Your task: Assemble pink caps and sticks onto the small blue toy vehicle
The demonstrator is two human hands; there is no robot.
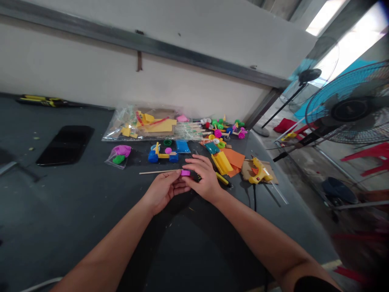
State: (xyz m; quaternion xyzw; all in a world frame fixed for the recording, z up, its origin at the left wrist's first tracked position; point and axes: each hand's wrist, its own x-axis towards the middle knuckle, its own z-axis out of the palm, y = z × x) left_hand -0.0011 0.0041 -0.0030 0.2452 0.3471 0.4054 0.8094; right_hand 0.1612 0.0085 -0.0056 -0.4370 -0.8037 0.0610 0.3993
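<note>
Between my two hands is a small purple piece (185, 173). My left hand (164, 189) pinches it between thumb and fingers from the left. The thumb of my right hand (204, 178) is at its right side, with the fingers curved above it. A thin wooden stick (153, 172) reaches out to the left behind my left hand. Just beyond the hands stands a small model with blue wheels (153, 157) and a yellow frame. A yellow-and-black tool (223, 179) lies partly hidden behind my right hand.
A black phone (66, 144) lies at the left. Clear bags of parts (158, 125) line the wall. Bagged purple and green clay (120, 155) sits left of the model. Right are orange sheets (234, 159), a yellow glue gun (259, 172) on cardboard, and a fan (349, 109).
</note>
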